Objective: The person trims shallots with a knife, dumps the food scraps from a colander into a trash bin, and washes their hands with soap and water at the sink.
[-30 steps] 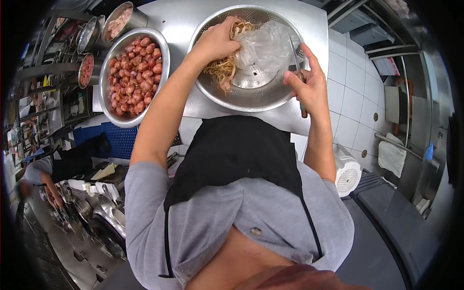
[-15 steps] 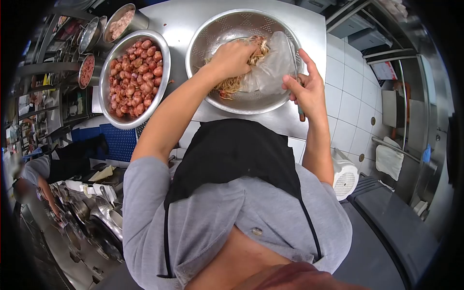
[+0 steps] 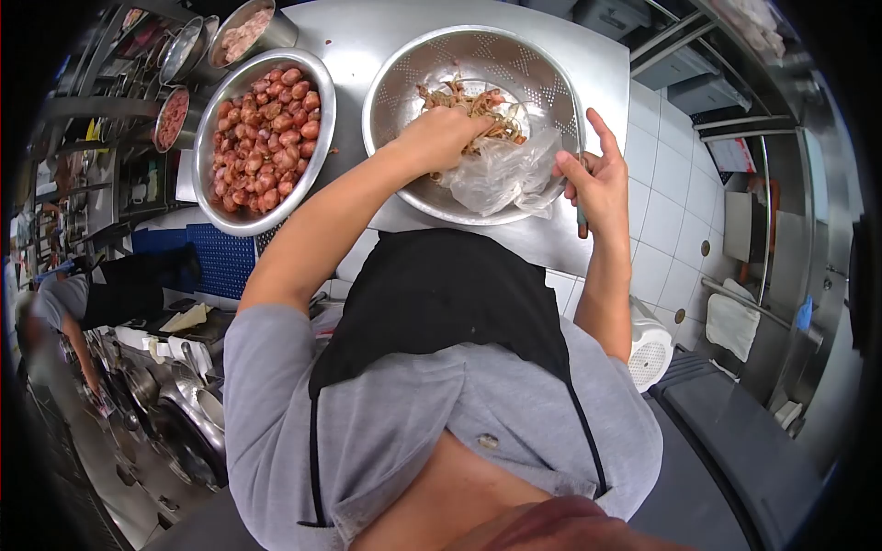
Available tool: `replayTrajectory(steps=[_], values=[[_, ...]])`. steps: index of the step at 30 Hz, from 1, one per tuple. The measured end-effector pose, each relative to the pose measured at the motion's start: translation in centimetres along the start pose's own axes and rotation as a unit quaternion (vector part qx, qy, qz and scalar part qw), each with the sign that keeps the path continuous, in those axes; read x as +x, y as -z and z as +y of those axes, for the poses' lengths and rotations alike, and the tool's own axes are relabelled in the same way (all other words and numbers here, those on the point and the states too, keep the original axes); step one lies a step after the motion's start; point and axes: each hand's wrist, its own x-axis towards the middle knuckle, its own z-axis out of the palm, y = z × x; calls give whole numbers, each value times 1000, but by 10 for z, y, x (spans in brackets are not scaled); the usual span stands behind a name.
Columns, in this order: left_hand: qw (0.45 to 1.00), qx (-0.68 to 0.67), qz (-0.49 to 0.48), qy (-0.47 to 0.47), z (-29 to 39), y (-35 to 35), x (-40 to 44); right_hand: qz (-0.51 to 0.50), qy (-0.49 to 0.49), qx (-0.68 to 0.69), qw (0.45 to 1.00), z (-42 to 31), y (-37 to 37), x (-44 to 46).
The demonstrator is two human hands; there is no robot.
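My left hand (image 3: 445, 138) is down in a perforated metal colander (image 3: 386, 92), its fingers closed among dry, stringy trimmings (image 3: 496, 108). A crumpled clear plastic bag (image 3: 505, 174) lies against that hand, on the colander's near right side. At the right rim, my right hand (image 3: 597, 174) grips a knife (image 3: 582, 220) by its handle, with the index finger stretched out along the blade. To the left of the colander stands a metal bowl (image 3: 323, 151) full of reddish peeled shallots (image 3: 266, 138).
Both vessels stand on a steel table (image 3: 354, 41). Metal containers of pale meat (image 3: 246, 37) and of red pieces (image 3: 172, 118) are at upper left. A co-worker (image 3: 64, 303) stands beside pans at far left. A white perforated basket (image 3: 650, 354) is at lower right.
My left hand has moved right and down through the colander, with trimmings bunched around it. The plastic bag has shifted down toward the near rim. My right hand still holds the knife.
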Motion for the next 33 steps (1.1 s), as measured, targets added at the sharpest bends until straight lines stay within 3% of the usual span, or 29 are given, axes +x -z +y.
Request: replayTrajectory(steps=[3, 6, 9, 10, 14, 17, 22, 24, 28, 29, 33], values=[[997, 7, 69, -29, 2, -6, -2, 1, 0, -2, 1000, 3, 0, -2], [999, 9, 39, 5, 20, -4, -6, 15, -6, 2, 1000, 4, 0, -4], [989, 103, 82, 72, 33, -2, -20, 22, -12, 14, 1000, 4, -1, -9], [994, 20, 27, 108, 35, 12, -21, 28, -10, 14, 999, 2, 0, -12], [994, -4, 89, 62, 55, 17, -27, 21, 5, 16, 1000, 1, -3, -20], [995, 61, -27, 81, 45, -2, -9, 34, 25, 21, 999, -4, -8, -29], [996, 58, 26, 57, 28, -7, -10, 104, 27, -26, 994, -1, -8, -54], [997, 38, 50, 45, 32, 7, -23, 130, -37, -41, 990, 3, -8, -64], [988, -20, 150, -13, 23, 17, -48, 198, -100, 11, 975, 28, -11, -76], [975, -33, 216, -32, 14, 5, -53, 220, -112, 29, 969, 29, -16, -75], [950, -107, 292, -22, -2, -1, -87, 248, -95, 46, 963, 24, -33, -49]])
